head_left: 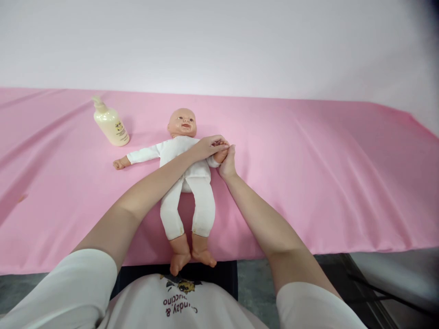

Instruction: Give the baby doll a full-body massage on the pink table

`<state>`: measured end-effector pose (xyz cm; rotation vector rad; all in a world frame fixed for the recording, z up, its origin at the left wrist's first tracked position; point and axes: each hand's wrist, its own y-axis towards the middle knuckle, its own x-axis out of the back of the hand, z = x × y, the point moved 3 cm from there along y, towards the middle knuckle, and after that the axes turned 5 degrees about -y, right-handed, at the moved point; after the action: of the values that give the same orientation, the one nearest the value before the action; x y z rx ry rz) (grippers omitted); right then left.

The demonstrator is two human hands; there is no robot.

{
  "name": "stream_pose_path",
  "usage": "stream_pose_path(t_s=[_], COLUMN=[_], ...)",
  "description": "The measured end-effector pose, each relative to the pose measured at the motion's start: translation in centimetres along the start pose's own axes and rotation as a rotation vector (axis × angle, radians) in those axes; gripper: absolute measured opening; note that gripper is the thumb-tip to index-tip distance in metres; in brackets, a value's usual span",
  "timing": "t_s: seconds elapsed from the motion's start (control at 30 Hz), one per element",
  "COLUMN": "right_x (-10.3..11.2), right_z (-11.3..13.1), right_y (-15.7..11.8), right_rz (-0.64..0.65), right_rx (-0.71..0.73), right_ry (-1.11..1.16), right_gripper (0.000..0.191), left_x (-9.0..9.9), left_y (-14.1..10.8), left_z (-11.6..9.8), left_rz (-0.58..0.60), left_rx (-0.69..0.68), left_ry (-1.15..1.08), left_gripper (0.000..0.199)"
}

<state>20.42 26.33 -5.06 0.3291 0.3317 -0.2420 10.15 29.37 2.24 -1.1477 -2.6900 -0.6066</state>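
Note:
A baby doll [187,157] with a cloth body in white lies on its back, its feet toward me. My left hand [210,147] reaches across the doll's chest, with its fingers closed at the doll's hand [220,155] on the right side. From the right, my right hand [228,164] holds that same small hand, thumb raised beside it. Both of my hands meet there, so part of the doll's hand is hidden. The doll's other arm [144,154] stretches out to the left on the cloth.
A cream-coloured pump bottle [111,125] stands on the left, beyond the doll's outstretched arm. Pink cloth [308,183] with several folds covers the table. A white wall [219,45] rises behind it. The table's front edge is close to my body, and the doll's feet reach it.

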Motion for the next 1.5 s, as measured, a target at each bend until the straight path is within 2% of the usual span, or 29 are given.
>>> stream_pose_path(t_s=[0.1, 0.23, 0.3, 0.37, 0.47, 0.63, 0.83, 0.93, 1.1, 1.3, 1.5], right_x=[-0.4, -0.6, -0.5, -0.3, -0.2, -0.2, -0.4, -0.5, -0.4, 0.1, 0.4], right_z=[0.8, 1.6, 1.7, 1.6, 1.0, 0.4, 0.8, 1.1, 1.4, 0.7, 0.3], right_y=[-0.5, -0.7, -0.7, -0.7, -0.4, 0.0, -0.2, -0.4, -0.5, -0.3, 0.1], right_rz=[0.043, 0.082, 0.085, 0.054, -0.006, -0.095, -0.029, 0.012, 0.058, 0.054, 0.063], right_rx=[0.06, 0.099, 0.088, 0.08, 0.055, 0.029, 0.006, 0.038, 0.046, 0.001, -0.002], right_ry=[-0.056, -0.108, -0.12, -0.102, -0.04, 0.009, -0.019, -0.024, -0.059, -0.062, -0.012], right_gripper=[0.067, 0.05, 0.042, 0.038, 0.041, 0.051, 0.067, 0.064, 0.042, 0.039, 0.046], left_x=[0.0, -0.1, -0.2, -0.2, -0.2, -0.3, -0.1, -0.1, 0.4, 0.8, 0.6], left_y=[0.0, -0.1, -0.1, -0.2, -0.3, -0.2, -0.1, 0.0, 0.3, 0.4, 0.3], left_z=[-0.1, -0.2, -0.6, -0.8, -0.8, -0.4, -0.1, 0.1, 0.2, 0.7, 0.6], left_rz=[-0.006, -0.014, 0.024, 0.045, 0.037, 0.07, 0.04, 0.034, -0.093, -0.229, -0.235], left_rx=[-0.005, 0.066, 0.039, -0.004, 0.001, 0.011, 0.014, 0.034, -0.006, 0.0, 0.027], left_ry=[0.017, -0.042, -0.065, -0.03, 0.038, -0.01, -0.006, -0.005, 0.059, 0.151, 0.17], left_gripper=[0.028, 0.05, 0.048, 0.038, 0.032, 0.039, 0.028, 0.033, 0.029, 0.042, 0.046])
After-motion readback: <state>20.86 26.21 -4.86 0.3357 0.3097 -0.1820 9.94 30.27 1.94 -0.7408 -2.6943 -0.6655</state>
